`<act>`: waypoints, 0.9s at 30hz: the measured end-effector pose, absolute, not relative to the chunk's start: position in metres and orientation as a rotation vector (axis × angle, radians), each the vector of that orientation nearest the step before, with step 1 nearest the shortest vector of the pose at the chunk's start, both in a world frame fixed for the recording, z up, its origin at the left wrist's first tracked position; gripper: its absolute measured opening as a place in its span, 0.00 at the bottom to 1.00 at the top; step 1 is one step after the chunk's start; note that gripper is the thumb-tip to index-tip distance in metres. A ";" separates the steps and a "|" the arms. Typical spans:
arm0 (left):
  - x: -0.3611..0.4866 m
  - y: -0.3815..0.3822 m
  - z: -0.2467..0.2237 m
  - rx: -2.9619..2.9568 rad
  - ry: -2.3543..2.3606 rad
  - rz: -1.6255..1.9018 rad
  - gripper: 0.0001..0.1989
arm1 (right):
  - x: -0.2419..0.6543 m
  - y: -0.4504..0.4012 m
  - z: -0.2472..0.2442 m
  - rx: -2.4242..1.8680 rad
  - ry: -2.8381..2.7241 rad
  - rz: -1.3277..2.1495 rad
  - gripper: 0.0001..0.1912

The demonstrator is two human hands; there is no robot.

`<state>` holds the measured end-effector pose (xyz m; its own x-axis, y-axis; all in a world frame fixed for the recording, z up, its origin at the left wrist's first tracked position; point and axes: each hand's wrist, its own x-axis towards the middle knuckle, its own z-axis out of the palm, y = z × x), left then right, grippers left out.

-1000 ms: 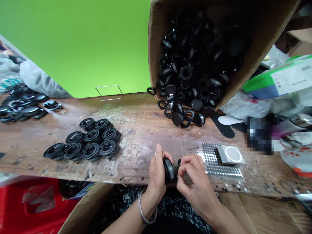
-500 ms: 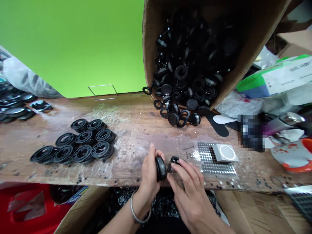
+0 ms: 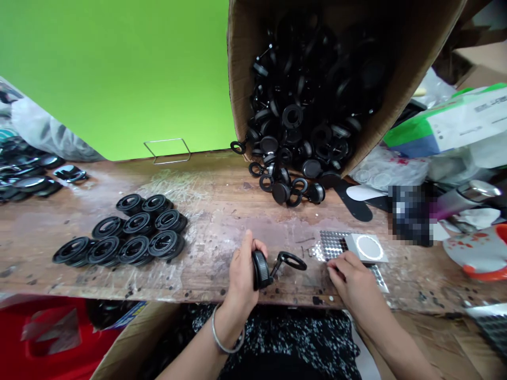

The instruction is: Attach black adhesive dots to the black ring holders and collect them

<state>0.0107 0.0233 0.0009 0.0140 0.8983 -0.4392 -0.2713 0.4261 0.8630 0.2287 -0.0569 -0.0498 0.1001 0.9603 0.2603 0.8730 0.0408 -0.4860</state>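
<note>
My left hand [image 3: 242, 277] grips a black round-based stand with a folding arm and ring [image 3: 261, 270] at the front of the bench. Its ribbed edge faces right, and its open ring sticks out that way. Over a clear sheet of small round silver dots [image 3: 331, 244], my right hand [image 3: 350, 277] is closed, thumb and fingertips pinched together at the sheet's lower left. Anything between those fingertips is too small to tell. A grey-white block with a round top [image 3: 369, 248] sits on the sheet, just behind the right hand.
Stacks of black rings [image 3: 137, 248] stand on the left. A tipped cardboard box [image 3: 240, 100] spills similar black stands onto the bench [image 3: 222, 211]. An orange-and-white mug [image 3: 475, 250] and a metal flask [image 3: 461, 198] are at right. A wire loop [image 3: 168, 152] lies by the green board [image 3: 158, 79].
My right hand has left the black stand and moved right to the dotted sheet. The stand's ring is now uncovered, while my left hand stays put around the base.
</note>
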 end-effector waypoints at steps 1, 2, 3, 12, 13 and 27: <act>0.010 0.024 0.000 0.660 1.228 1.026 0.27 | 0.228 -0.055 -0.052 -1.868 -1.806 0.220 0.11; 0.010 0.024 -0.001 0.660 1.230 1.028 0.27 | 0.228 -0.054 -0.055 -1.890 -1.827 0.227 0.10; 0.009 0.024 -0.001 0.659 1.233 1.032 0.27 | 0.228 -0.052 -0.057 -1.910 -1.848 0.231 0.09; 0.006 0.023 -0.001 0.643 1.253 1.034 0.25 | 0.226 -0.050 -0.055 -1.917 -1.909 0.187 0.07; 0.006 0.022 -0.001 0.662 1.259 1.030 0.26 | 0.222 -0.051 -0.047 -1.858 -1.911 0.196 0.06; 0.010 0.008 0.004 0.800 1.270 0.973 0.29 | 0.160 -0.023 0.004 -1.292 -2.159 0.128 0.06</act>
